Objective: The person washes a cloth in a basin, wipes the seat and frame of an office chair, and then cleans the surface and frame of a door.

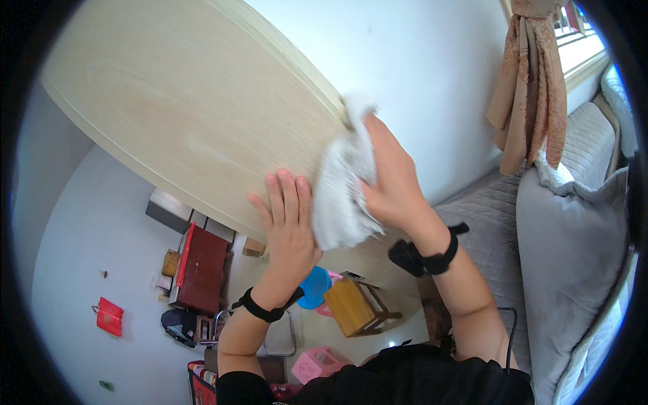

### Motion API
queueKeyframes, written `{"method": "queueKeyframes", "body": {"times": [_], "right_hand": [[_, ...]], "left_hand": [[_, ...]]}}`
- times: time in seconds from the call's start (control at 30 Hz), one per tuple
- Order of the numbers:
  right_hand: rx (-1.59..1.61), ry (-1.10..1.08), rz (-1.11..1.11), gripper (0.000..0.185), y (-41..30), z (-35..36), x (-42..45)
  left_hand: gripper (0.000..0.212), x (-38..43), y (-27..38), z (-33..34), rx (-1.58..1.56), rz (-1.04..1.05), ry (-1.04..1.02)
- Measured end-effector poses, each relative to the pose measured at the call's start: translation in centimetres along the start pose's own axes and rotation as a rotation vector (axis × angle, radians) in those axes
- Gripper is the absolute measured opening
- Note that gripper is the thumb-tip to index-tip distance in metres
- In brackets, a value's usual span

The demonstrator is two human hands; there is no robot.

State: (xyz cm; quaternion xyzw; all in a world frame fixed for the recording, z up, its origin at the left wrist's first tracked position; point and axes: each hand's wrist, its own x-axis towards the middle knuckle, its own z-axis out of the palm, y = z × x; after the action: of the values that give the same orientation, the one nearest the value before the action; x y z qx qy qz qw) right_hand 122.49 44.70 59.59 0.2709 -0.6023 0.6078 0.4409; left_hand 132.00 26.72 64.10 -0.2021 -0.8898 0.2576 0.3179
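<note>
A large pale wood-grain door (202, 101) stretches from the upper left to the middle of the view. My left hand (292, 230) rests flat on its face near the lower edge, fingers apart, holding nothing. My right hand (395, 177) grips a white cloth (341, 195) at the door's right edge. Part of the cloth lies over the face beside my left hand, and another part wraps the edge above; it is slightly blurred. Both wrists wear black straps.
A grey quilted sofa (567, 243) and tied brown curtain (531, 91) stand right. Below are a wooden stool (352, 306), a blue basin (314, 287) and a pink plastic stool (316, 364). A dark red cabinet (203, 268) stands by the left wall.
</note>
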Motion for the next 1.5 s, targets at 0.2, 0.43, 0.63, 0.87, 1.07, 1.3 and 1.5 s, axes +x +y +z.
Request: {"method": "queueKeyframes", "body": {"times": [0.2, 0.43, 0.63, 0.87, 1.07, 1.3, 1.5], "right_hand": [[0.156, -0.206, 0.615, 0.067, 9.4, -2.1, -16.5], [0.116, -0.227, 0.767, 0.069, 12.3, -5.2, -28.1], [0.134, -0.216, 0.836, 0.07, 11.7, -4.9, -26.9], [0.04, 0.019, 0.356, 0.07, 2.7, -1.8, -11.2], [-0.024, 0.037, 0.617, 0.073, 4.8, -1.6, -16.8], [0.038, 0.116, 1.098, 0.054, 11.1, -3.0, -28.1], [-0.186, 0.041, 1.082, 0.041, 9.9, -3.2, -26.0]], "left_hand": [[0.1, -0.5, 1.9, -0.1, 0.096, 0.004, -0.039], [0.097, -1.7, 5.0, 2.7, -0.03, 0.091, -0.247], [0.09, -1.8, 5.4, 4.1, 0.097, 0.084, -0.197], [0.081, -1.7, 5.3, 5.8, 0.105, 0.098, -0.1], [0.078, -1.6, 5.0, 5.2, 0.095, 0.114, -0.09], [0.082, -1.8, 5.0, 5.6, 0.092, 0.091, -0.118], [0.096, -1.3, 6.1, 5.2, -0.019, 0.042, -0.043]]}}
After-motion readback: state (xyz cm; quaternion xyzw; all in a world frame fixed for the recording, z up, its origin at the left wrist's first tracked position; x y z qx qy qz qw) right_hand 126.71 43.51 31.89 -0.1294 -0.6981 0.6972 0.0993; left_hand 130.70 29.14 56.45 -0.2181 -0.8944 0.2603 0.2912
